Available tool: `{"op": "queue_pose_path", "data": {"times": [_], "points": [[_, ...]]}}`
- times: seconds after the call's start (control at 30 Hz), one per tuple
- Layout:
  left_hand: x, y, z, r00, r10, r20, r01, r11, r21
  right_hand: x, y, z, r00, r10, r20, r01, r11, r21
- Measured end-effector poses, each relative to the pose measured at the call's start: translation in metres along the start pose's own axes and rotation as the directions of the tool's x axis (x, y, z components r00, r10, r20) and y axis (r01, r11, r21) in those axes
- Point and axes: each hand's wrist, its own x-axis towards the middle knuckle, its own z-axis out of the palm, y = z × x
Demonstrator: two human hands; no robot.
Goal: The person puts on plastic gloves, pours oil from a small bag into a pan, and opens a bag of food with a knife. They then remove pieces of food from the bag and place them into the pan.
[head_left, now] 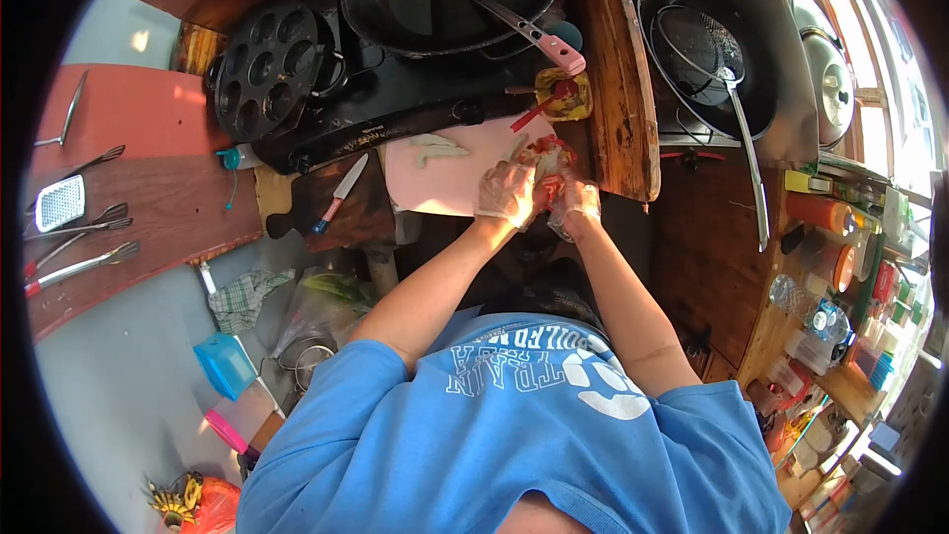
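My left hand [507,192], in a clear plastic glove, is closed on the left side of a red-smeared pale piece of food [550,156]. Gloved the same way, my right hand [577,208] grips its lower right side. The exact kind of food cannot be made out, and the fingers partly cover it. Both hands are at the right end of a pink cutting board [420,190], which bears a few pale strips [438,149]. Just beyond them a small yellow tub [575,109] holds red paste, with a red-handled utensil [532,119] leaning out of it.
A frying pan [395,25] with a pink-handled turner [561,52] sits on the stove, beside a round-hollowed mould pan [260,67]. A knife [342,190] lies on a wooden board left of the pink one. Right of a wooden partition [623,89] stands a wok [751,104].
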Motion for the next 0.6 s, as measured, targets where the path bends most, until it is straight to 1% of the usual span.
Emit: {"op": "queue_pose_path", "data": {"times": [0.03, 0.07, 0.13, 0.17, 0.2, 0.23, 0.27, 0.33, 0.37, 0.4, 0.43, 0.47, 0.53, 0.57, 0.6], "points": [[-0.002, -0.001, 0.002, 0.998, 0.012, 0.059, -0.015, 0.999, 0.047, -0.002, -0.001, -0.001, 1.000, -0.005, 0.002, 0.005, 1.000, -0.023], [-0.002, -0.001, 0.005, 0.998, 0.013, 0.058, -0.016, 0.999, 0.049, 0.000, -0.001, -0.001, 1.000, -0.006, 0.003, 0.006, 1.000, -0.021], [-0.003, 0.001, 0.008, 0.991, -0.048, 0.127, 0.030, 0.990, 0.138, 0.005, 0.005, -0.004, 0.999, 0.047, 0.025, -0.047, 0.999, -0.012], [0.000, 0.001, 0.010, 0.991, -0.045, 0.128, 0.027, 0.990, 0.137, 0.009, 0.008, -0.007, 0.999, 0.047, 0.024, -0.047, 0.999, -0.010], [0.004, 0.001, 0.013, 0.962, -0.120, 0.245, 0.079, 0.982, 0.170, 0.013, 0.012, -0.009, 0.997, 0.001, 0.078, 0.000, 1.000, -0.015], [0.009, 0.005, 0.009, 0.913, -0.196, 0.357, 0.127, 0.970, 0.209, 0.011, 0.012, -0.010, 0.994, -0.019, 0.104, 0.021, 1.000, -0.017], [0.011, 0.009, 0.005, 0.911, -0.196, 0.362, 0.126, 0.970, 0.209, 0.009, 0.012, -0.011, 0.991, -0.039, 0.130, 0.041, 0.999, -0.017], [0.019, 0.017, -0.005, 0.880, -0.249, 0.405, 0.183, 0.964, 0.195, 0.004, 0.006, -0.009, 0.995, 0.038, 0.090, -0.033, 0.998, -0.051], [0.015, 0.013, 0.002, 0.880, -0.251, 0.404, 0.185, 0.963, 0.197, -0.005, -0.003, -0.007, 0.995, 0.039, 0.093, -0.034, 0.998, -0.052], [0.010, 0.008, 0.011, 0.953, -0.096, 0.288, 0.038, 0.979, 0.202, -0.014, -0.011, -0.005, 0.992, 0.089, 0.093, -0.084, 0.995, -0.054], [0.009, 0.009, 0.009, 0.983, 0.073, 0.170, -0.111, 0.968, 0.224, -0.019, -0.015, -0.004, 0.986, 0.139, 0.091, -0.135, 0.989, -0.054], [0.011, 0.011, 0.009, 0.982, 0.076, 0.171, -0.113, 0.968, 0.224, -0.018, -0.013, -0.003, 0.986, 0.138, 0.091, -0.134, 0.990, -0.051], [0.015, 0.019, 0.010, 0.970, -0.111, 0.215, 0.050, 0.961, 0.272, -0.014, -0.004, -0.003, 0.998, 0.060, 0.007, -0.060, 0.995, -0.074], [0.015, 0.018, 0.012, 0.970, -0.109, 0.216, 0.047, 0.961, 0.272, -0.010, 0.000, -0.006, 0.998, 0.060, 0.006, -0.059, 0.996, -0.072], [0.015, 0.015, 0.016, 0.980, -0.064, 0.188, 0.015, 0.968, 0.251, -0.006, 0.002, -0.009, 0.996, 0.027, 0.083, -0.024, 0.999, -0.038]]}}
